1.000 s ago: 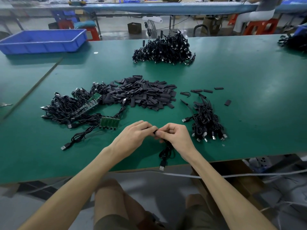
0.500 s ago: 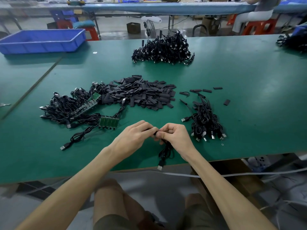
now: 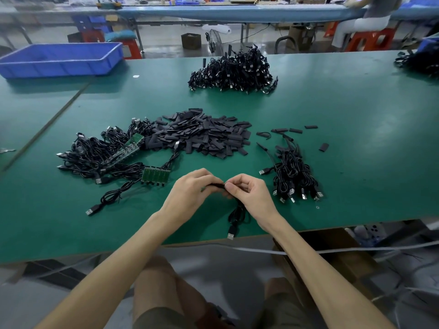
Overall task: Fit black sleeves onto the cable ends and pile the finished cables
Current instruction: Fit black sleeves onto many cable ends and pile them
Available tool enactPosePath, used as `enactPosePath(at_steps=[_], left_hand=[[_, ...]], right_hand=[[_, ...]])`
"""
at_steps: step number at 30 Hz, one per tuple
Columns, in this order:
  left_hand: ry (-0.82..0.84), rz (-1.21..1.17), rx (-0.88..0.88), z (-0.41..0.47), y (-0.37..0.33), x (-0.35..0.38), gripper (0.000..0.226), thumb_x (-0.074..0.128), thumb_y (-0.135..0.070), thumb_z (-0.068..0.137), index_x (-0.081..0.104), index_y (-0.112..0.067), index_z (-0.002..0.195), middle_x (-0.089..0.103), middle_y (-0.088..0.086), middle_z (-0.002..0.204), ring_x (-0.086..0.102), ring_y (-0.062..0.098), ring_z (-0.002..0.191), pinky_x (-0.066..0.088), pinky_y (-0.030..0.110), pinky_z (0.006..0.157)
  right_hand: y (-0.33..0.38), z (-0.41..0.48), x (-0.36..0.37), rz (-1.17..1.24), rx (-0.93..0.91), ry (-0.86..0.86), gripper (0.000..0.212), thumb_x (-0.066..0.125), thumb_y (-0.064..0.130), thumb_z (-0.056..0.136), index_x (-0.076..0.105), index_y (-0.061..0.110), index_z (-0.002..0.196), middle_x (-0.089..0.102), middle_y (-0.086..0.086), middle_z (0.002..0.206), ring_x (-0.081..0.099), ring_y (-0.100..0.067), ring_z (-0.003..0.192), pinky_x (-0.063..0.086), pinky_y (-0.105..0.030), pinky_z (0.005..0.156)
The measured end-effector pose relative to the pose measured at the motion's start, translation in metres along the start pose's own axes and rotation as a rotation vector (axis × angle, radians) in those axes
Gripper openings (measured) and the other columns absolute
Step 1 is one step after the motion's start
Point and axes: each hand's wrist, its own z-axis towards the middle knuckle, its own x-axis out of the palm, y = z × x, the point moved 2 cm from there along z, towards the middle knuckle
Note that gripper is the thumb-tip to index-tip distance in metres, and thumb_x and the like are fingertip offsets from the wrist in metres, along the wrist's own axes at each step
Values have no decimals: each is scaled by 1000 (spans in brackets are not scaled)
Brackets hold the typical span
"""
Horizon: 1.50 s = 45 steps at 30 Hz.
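Both hands meet on one cable end, low in the middle of the frame

We see the left hand [image 3: 192,191] with its fingers curled, thumb and fingertips pinching a black sleeve [image 3: 215,185] that lies level between the two hands. The right hand [image 3: 249,193] comes up against it from the right, its thumb and forefinger closed tight on the cable [image 3: 236,216] just where it enters the sleeve. How far the cable end sits inside the sleeve we cannot tell, as the fingers cover it. Below the right hand the cable hangs in a loose loop on the green table [image 3: 356,115], and its USB plug [image 3: 231,232] rests near the table's front edge.

Above the hands, at the centre of the frame, lies a broad heap of loose sleeves [image 3: 204,136]. Touching its left side is a tangle of cables [image 3: 95,155], with a strip of green boards [image 3: 155,175] at its lower right, just beside the left hand. One single cable [image 3: 111,198] trails from the boards toward the lower left. To the right of the hands sits a small bundle of cables [image 3: 294,176], plugs pointing toward us, with a few stray sleeves [image 3: 311,127] above it. A larger cable pile [image 3: 235,70] lies well apart at the upper middle, and a blue tray [image 3: 59,59] stands at the upper left
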Motion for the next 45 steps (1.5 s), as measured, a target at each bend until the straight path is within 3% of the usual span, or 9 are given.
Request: enactPosePath(at_steps=[5,8,11,17,22,27,30,34,45], left_hand=[[243,-229,-211,7,15,1,19,66,-14,97,78,-18,113,74,-15,91,68,-3,81,48,11,71],[367,-249,-324,13,24,0,17,63,-17,100,78,-25,103,76,-11,83,69,6,73,54,22,60],[421,-338,-349,13,27,0,15,67,-14,97,77,-25,95,75,-9,80,65,5,68,51,25,57],[369,-521,-423,11,26,-2,16,71,-11,93,77,-24,100,76,17,88,62,13,73,48,22,55],[418,-596,-420,9,27,-4,16,70,-17,94,79,-9,105,74,-1,74,55,1,54,43,16,51],[312,-688,-470,6,28,0,15,75,-28,82,83,-25,94,74,10,76,53,19,63,46,23,55],[277,-716,-459,3,30,4,15,76,-17,86,83,-31,88,77,7,80,62,11,69,48,21,55],[244,-728,-477,-2,30,5,20,76,-7,87,82,-26,88,77,1,76,60,1,60,49,17,55],[102,-624,-387,-9,26,11,16,73,-4,89,78,-19,89,74,1,73,61,10,60,52,23,59]], right_hand=[[-1,-1,-1,-22,-41,-1,2,75,14,94,77,13,93,78,-3,81,71,-9,78,54,-20,77],[-1,0,-1,-22,-46,17,2,76,15,94,77,14,93,78,-3,82,71,-9,79,53,-19,77],[-1,0,-1,-28,-52,50,3,77,15,93,78,13,92,78,-4,81,70,-10,78,54,-23,79],[-1,0,0,-28,-69,84,4,77,14,93,79,15,89,77,-4,80,71,-12,77,55,-22,78],[-1,0,0,-38,-76,96,2,78,13,92,79,14,90,78,-4,80,71,-11,76,54,-19,75],[-1,0,1,-57,-71,106,2,78,13,92,78,13,90,77,-2,78,70,-8,73,53,-18,74],[-2,1,1,-75,-68,110,3,78,14,92,79,14,89,77,-3,77,69,-8,73,54,-21,75],[-2,1,2,-90,-57,123,4,78,15,92,79,15,88,77,-2,77,69,-9,72,54,-23,76],[-1,-1,3,-125,-62,118,6,77,20,93,78,16,89,77,-1,77,66,-7,70,52,-23,72]])
